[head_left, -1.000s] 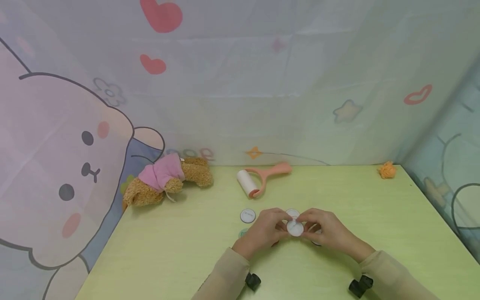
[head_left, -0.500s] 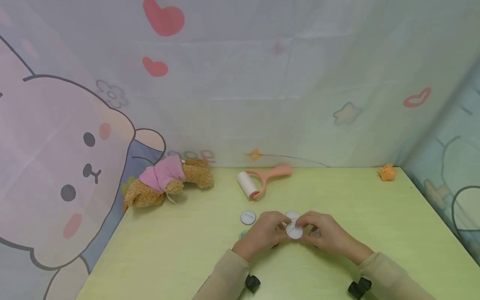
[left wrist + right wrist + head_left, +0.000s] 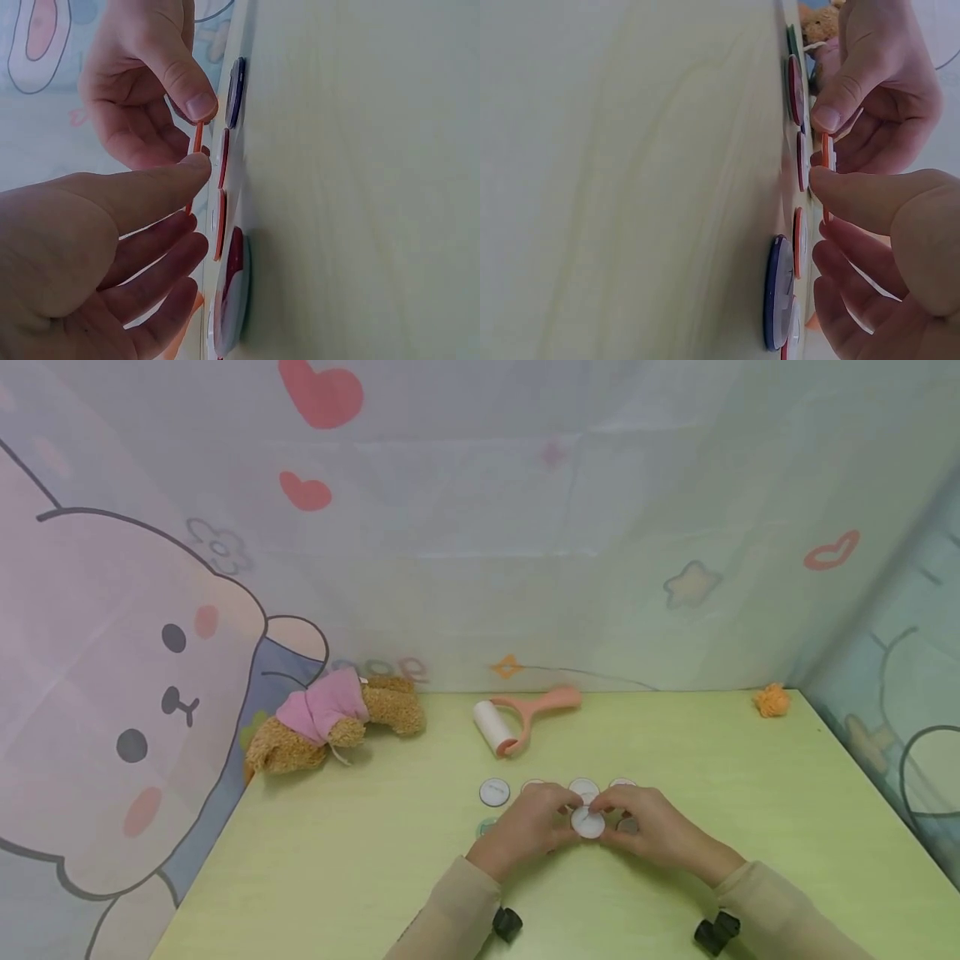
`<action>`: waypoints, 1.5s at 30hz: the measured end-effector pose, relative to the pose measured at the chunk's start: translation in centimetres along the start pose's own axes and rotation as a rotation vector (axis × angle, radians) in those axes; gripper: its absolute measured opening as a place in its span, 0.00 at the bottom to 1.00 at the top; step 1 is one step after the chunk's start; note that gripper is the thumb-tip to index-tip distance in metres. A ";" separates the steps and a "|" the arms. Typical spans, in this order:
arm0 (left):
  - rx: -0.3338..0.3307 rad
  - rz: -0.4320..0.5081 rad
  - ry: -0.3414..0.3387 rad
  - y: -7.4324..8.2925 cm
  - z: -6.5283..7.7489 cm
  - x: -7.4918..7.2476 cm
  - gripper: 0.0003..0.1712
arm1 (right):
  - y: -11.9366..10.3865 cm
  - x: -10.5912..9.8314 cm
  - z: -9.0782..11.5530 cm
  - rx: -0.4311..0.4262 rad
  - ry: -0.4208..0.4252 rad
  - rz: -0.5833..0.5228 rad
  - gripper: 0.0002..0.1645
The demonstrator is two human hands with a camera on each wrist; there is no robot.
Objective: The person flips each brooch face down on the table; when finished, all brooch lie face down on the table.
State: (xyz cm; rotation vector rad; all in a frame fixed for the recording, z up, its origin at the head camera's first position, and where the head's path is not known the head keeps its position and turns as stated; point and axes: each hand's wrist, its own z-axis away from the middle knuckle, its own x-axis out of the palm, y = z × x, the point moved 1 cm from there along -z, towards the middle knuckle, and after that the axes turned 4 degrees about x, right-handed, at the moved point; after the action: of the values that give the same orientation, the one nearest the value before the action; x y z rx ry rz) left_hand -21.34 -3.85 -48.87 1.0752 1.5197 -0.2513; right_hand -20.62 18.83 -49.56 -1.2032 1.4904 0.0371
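Observation:
Both hands hold one round pin badge between them, its white back facing up and its thin orange rim edge-on in the right wrist view. My left hand pinches its left side with thumb and fingers. On the other side, my right hand pinches it, index fingertip over the white back. More round badges lie on the table around the hands: a white-backed one just behind, another to the left, and a green one partly hidden by the left hand. A blue-rimmed badge lies near the right hand.
On the pale yellow-green table, an orange-handled lint roller lies behind the badges. A brown teddy bear in pink lies at the back left, and a small orange ball-like bundle at the back right. A printed cloth hangs behind.
Both hands and the badge have come slightly nearer. The right index fingertip has shifted inward over the badge's back. Two more badges now show behind the hands.

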 end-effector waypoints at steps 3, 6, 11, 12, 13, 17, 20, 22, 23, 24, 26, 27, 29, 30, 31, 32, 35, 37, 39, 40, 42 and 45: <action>-0.005 0.023 -0.002 0.1 0.0 0.0 0.17 | 0.1 0.1 0.0 0.013 -0.011 0.026 0.18; -0.001 0.044 -0.002 0.2 0.0 0.1 0.16 | 0.1 0.1 0.0 0.033 -0.025 0.060 0.19; -0.017 0.036 -0.023 0.3 0.0 0.3 0.16 | 0.2 0.2 0.0 0.053 -0.051 0.095 0.21; -0.022 0.026 -0.031 0.3 0.0 0.4 0.16 | 0.2 0.2 0.0 0.049 -0.053 0.098 0.21; -0.026 0.021 -0.038 0.3 0.0 0.5 0.16 | 0.2 0.3 0.0 0.044 -0.053 0.101 0.21; -0.024 -0.008 -0.053 0.4 0.1 0.6 0.16 | 0.4 0.6 0.0 0.012 -0.041 0.120 0.20; -0.014 -0.028 -0.050 0.4 0.1 0.7 0.17 | 0.4 0.7 0.0 0.004 -0.038 0.124 0.19; -0.012 -0.040 -0.050 0.4 0.1 0.7 0.17 | 0.4 0.7 0.0 0.016 -0.045 0.119 0.19; -0.011 -0.044 -0.050 0.4 0.1 0.7 0.18 | 0.4 0.7 0.0 0.021 -0.049 0.116 0.19; -0.012 -0.044 -0.049 0.5 0.1 0.7 0.18 | 0.4 0.7 0.0 0.027 -0.053 0.116 0.19; -0.013 -0.040 -0.047 0.5 0.1 0.7 0.18 | 0.3 0.6 -0.1 0.040 -0.061 0.113 0.19; -0.014 -0.039 -0.046 0.5 0.1 0.7 0.19 | 0.3 0.6 -0.1 0.041 -0.063 0.115 0.19; -0.014 -0.039 -0.045 0.6 0.2 0.6 0.19 | 0.3 0.5 -0.1 0.043 -0.066 0.119 0.19; -0.015 -0.039 -0.043 0.6 0.2 0.6 0.20 | 0.2 0.4 0.0 0.044 -0.068 0.118 0.19; -0.015 -0.039 -0.042 0.6 0.2 0.6 0.20 | 0.2 0.4 0.0 0.045 -0.069 0.116 0.19; -0.017 -0.039 -0.042 0.6 0.2 0.6 0.21 | 0.2 0.4 0.0 0.046 -0.071 0.117 0.19; -0.018 -0.039 -0.043 0.6 0.2 0.6 0.21 | 0.1 0.3 0.0 0.048 -0.073 0.118 0.19; -0.018 -0.035 -0.042 0.6 0.2 0.6 0.21 | 0.2 0.3 0.0 0.048 -0.072 0.124 0.19; -0.018 -0.040 -0.040 0.6 0.2 0.7 0.20 | 0.2 0.3 0.0 0.048 -0.071 0.129 0.20; -0.017 -0.044 -0.038 0.5 0.1 0.7 0.20 | 0.2 0.3 0.0 0.050 -0.071 0.132 0.20; -0.020 -0.042 -0.034 0.5 0.1 0.8 0.20 | 0.2 0.3 0.0 0.055 -0.073 0.134 0.20; -0.025 -0.043 -0.034 0.5 0.0 0.9 0.20 | 0.2 0.3 0.0 0.065 -0.079 0.132 0.20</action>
State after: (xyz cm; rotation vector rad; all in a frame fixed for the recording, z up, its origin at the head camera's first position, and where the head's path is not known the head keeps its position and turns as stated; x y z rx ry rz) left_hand -20.85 -3.15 -49.44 1.0147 1.5129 -0.2785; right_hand -20.68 18.76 -49.94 -1.0389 1.4886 0.1235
